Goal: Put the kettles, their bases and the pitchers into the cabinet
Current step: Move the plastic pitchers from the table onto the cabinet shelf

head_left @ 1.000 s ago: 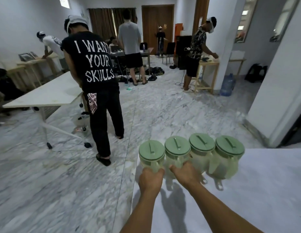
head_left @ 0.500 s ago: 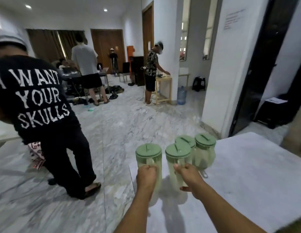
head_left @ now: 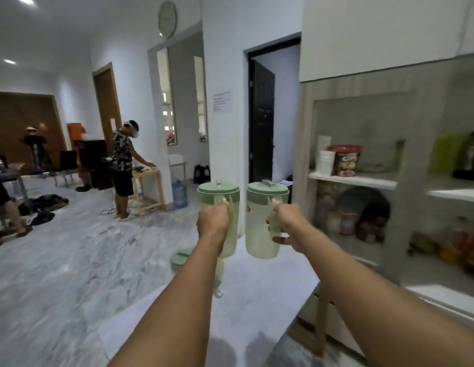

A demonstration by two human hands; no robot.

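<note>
At nine o'clock, well away across the marble floor, a person (head_left: 123, 165) leans over a small wooden table. In the centre, the wearer's two bare arms reach forward, one pitcher in each, probably so that two travel in a single trip.

The left hand (head_left: 213, 221) has its fingers curled round the handle of the left pitcher (head_left: 218, 188), a pale jug with a green lid, held upright in the air. Below it, toward seven o'clock, a third pitcher (head_left: 180, 256) stands on the white worktop (head_left: 243, 300).

The right hand (head_left: 286, 221) grips the handle of the right pitcher (head_left: 259, 234) the same way. It is upright and just beside the first, with a gap between them.

At three o'clock stands the open cabinet (head_left: 352, 180). Its upper shelf holds stacked cups (head_left: 326, 161) and a red snack tub (head_left: 345, 160). A dark shape at the far right may be a kettle, but blur makes this uncertain. Both carried pitchers are near the cabinet, not yet inside.
</note>
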